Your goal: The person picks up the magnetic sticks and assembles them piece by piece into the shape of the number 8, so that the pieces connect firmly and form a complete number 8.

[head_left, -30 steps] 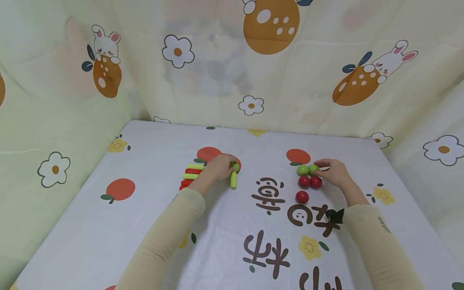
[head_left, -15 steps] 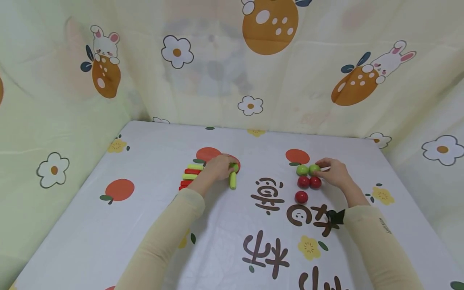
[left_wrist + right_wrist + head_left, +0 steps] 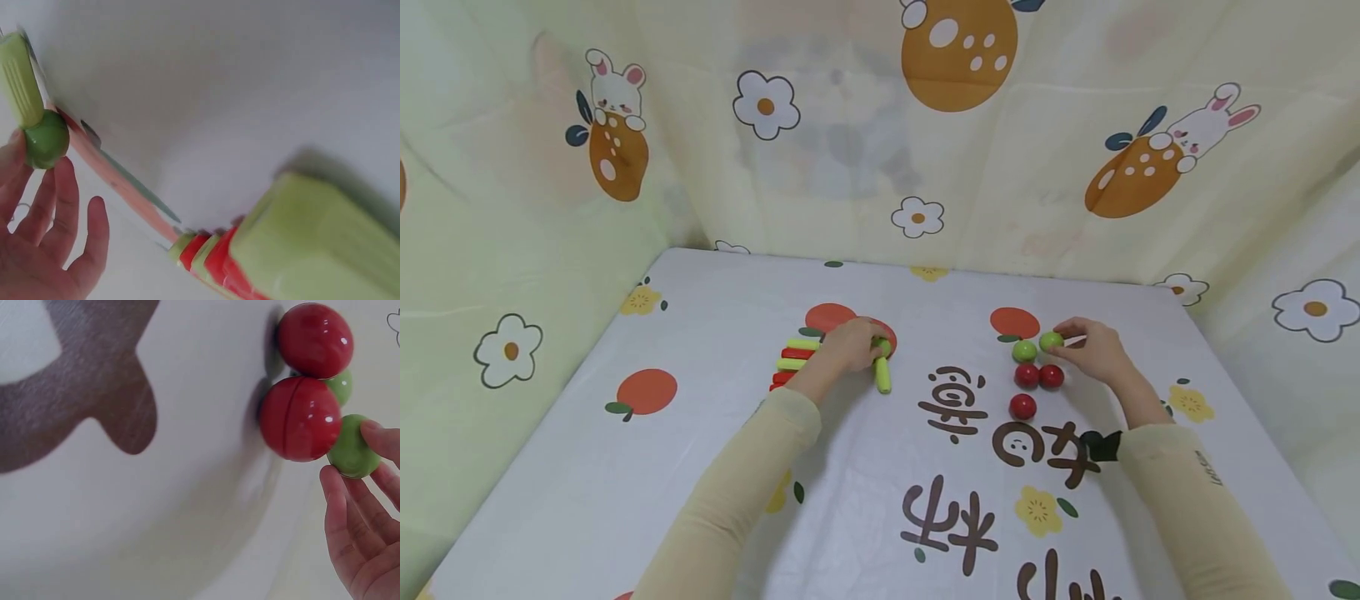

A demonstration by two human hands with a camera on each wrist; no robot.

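My left hand [image 3: 850, 346] pinches a glossy green ball [image 3: 47, 140] between thumb and fingertips. A ridged light-green stick [image 3: 22, 81] lies with one end against that ball. On the right, my right hand [image 3: 1097, 352] holds another green ball [image 3: 354, 447] by thumb and fingers, slightly apart from a second green ball [image 3: 1024, 351]. Two red balls [image 3: 1027, 376] sit side by side just in front of these, and one more red ball [image 3: 1022, 407] lies nearer the person.
A row of red and light-green sticks [image 3: 792, 364] lies to the left of the left hand, partly hidden by the forearm. The printed white tablecloth [image 3: 700, 467] reaches a patterned curtain [image 3: 842, 167] behind and at the sides.
My right hand has moved its green ball slightly back and away from the neighbouring green ball. On the left, the ball shifted slightly left and the stick tilted a little.
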